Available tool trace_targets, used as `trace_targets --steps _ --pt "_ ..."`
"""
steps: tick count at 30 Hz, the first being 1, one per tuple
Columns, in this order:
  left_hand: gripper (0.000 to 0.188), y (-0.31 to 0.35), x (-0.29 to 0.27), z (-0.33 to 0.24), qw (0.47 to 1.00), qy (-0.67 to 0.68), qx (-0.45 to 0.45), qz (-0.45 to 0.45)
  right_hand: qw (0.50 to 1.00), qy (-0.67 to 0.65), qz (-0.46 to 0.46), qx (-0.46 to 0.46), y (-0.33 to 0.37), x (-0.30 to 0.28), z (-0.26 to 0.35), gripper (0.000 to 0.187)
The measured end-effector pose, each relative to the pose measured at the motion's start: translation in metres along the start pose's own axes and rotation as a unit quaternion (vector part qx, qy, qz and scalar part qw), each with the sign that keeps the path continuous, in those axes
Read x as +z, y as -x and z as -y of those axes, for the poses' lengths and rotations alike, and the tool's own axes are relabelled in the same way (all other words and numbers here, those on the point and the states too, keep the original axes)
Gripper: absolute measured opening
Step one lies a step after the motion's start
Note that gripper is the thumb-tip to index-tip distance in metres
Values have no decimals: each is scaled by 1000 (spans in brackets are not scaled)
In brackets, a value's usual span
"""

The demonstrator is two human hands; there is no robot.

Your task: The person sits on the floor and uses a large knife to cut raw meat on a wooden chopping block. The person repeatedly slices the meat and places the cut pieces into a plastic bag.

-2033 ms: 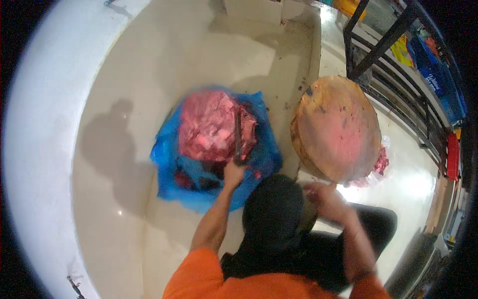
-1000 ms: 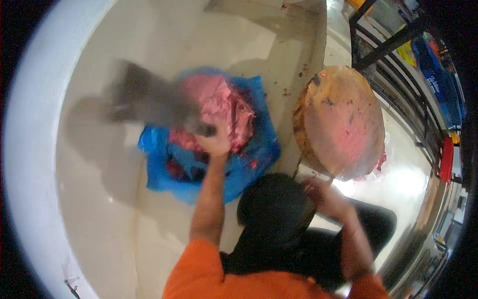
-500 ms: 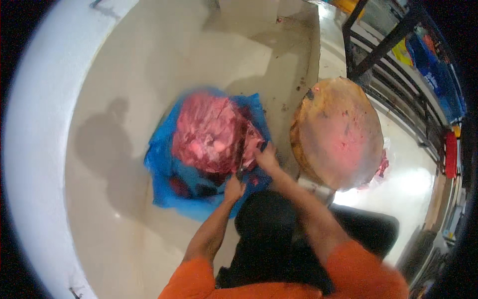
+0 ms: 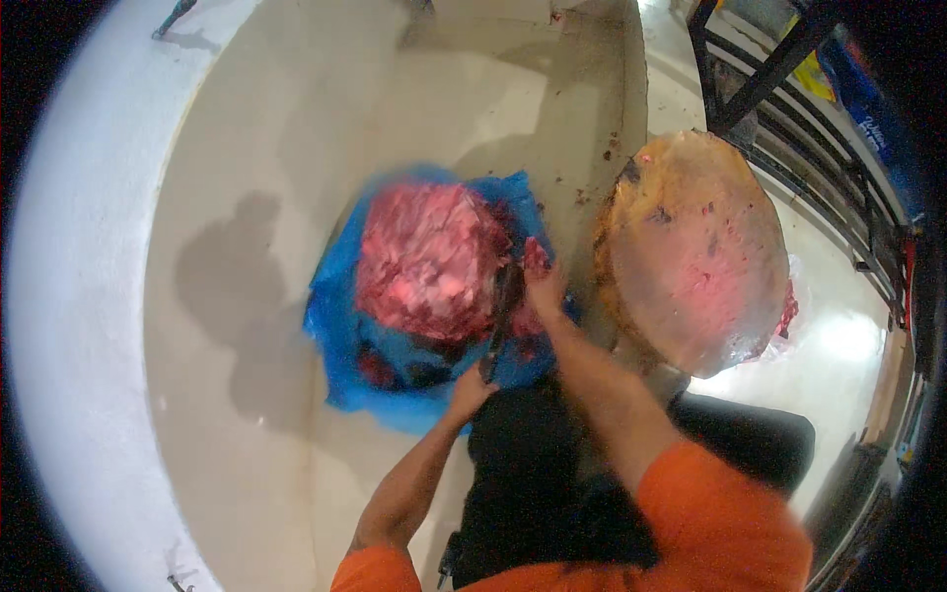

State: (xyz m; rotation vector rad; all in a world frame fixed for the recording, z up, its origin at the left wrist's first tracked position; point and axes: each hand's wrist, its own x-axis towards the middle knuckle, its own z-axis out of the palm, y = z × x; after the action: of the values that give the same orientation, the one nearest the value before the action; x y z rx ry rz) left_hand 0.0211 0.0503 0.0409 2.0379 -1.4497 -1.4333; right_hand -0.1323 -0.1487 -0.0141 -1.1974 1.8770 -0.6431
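A large chunk of raw red meat lies on a blue plastic sheet on the floor. My left hand is closed on the handle of a knife. The knife's dark blade points away from me along the right side of the big chunk. Just right of the blade, my right hand is closed around a small piece of meat, apart from the chunk. Smaller dark red pieces lie at the near side of the sheet. Motion blur softens the blade and fingers.
To the right stands a thick round wooden chopping block, with some meat partly hidden behind it. A black metal rack rises at the far right. A white wall curves along the left. My dark-clothed knees are close to the sheet.
My right hand has drawn a small piece of meat away from the chunk's right side. The knife has moved slightly toward me. The whole view has shifted a little.
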Motion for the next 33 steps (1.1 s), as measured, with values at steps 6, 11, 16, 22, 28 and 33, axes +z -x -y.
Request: trace_targets --steps 6,11,16,22,28,33 --pt "49 31 -18 10 995 78 16 -57 985 -168 42 19 32 -13 20 83" --pt "43 43 -32 -12 987 125 2 -98 995 -57 71 43 23 -26 10 82" --pt "42 58 -48 18 991 38 -16 -124 995 27 91 -38 48 -37 39 81" --pt "42 77 -60 -17 988 21 -17 -153 954 212 175 -119 36 -56 77 83" --pt "41 -6 -19 28 989 51 29 -133 947 213 223 -89 -10 -79 102 73" --pt "39 -21 10 66 991 73 18 -107 955 160 171 -181 15 -126 143 75"
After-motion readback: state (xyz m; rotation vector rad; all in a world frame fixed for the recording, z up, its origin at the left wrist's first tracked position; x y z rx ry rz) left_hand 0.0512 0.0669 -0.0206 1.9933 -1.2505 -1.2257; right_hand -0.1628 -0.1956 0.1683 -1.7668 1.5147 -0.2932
